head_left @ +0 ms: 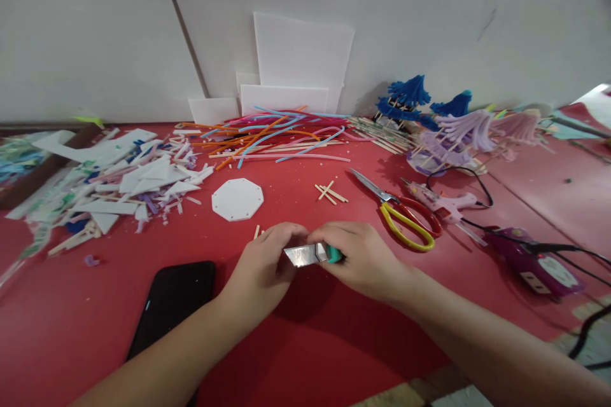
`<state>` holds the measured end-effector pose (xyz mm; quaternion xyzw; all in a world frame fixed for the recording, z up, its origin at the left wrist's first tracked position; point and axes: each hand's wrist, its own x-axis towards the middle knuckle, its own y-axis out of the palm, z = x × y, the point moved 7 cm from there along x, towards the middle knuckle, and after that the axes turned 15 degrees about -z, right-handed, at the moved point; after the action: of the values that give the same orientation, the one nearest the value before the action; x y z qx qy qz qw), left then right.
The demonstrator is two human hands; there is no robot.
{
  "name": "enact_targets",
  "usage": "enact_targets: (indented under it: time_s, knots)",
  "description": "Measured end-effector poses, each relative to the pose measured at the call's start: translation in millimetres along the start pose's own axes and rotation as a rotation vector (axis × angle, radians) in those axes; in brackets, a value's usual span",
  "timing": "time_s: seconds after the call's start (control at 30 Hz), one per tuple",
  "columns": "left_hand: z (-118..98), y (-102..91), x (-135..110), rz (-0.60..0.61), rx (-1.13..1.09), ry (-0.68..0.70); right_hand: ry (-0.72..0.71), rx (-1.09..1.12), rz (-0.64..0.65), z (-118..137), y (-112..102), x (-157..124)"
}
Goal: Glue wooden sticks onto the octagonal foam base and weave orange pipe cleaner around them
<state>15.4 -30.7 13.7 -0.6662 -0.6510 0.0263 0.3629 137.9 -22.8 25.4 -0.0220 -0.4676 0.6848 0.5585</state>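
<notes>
Near the front middle of the red table, my right hand [360, 257] is closed around the green handle of a box cutter [305, 255]. Its wide metal blade points left, toward my left hand [267, 264]. The left fingers are curled close to the blade, and whatever they grip is hidden behind them. Two short wooden stick ends [258, 231] show just beyond the left hand. A white octagonal board [237, 199] with small holes along its edge lies past it. Several short wooden sticks [331, 192] lie crossed beyond my right hand.
Scissors [405, 219], a pink glue gun [443, 203] and a purple power strip [534, 267] with cables lie right. A phone [174, 302] lies left, below a scrap pile [143, 178]. Pipe cleaners [281, 133] lie behind; blue [408, 95] and lilac [458, 133] pagoda-like models stand back right.
</notes>
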Motion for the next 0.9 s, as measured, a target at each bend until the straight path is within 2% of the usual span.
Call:
enact_targets:
  time_s: [0.33, 0.5, 0.6, 0.67, 0.8, 0.9]
  knots:
    - [11.1, 1.6, -1.7, -0.027, 0.008, -0.087, 0.044, 0.054, 0.033, 1.4, -3.3, 2.0]
    - [18.9, 7.2, -5.8, -0.023, -0.044, -0.146, 0.025, 0.047, 0.031, 3.1, -1.1, 1.8]
    - [13.9, 5.5, -4.0, -0.039, -0.04, -0.115, -0.02, 0.024, 0.032, 5.6, -2.9, 3.3]
    - [7.8, 2.9, -1.4, -0.047, -0.066, -0.086, -0.047, 0.014, -0.038, 6.5, -12.6, 5.6]
    - [-0.1, 0.8, 2.2, -0.009, -0.079, -0.057, -0.031, -0.081, -0.327, 3.0, -46.9, 8.0]
    - [0.6, 2.1, 1.9, 0.029, -0.075, -0.092, -0.049, -0.131, -0.404, 5.5, -57.4, 7.2]
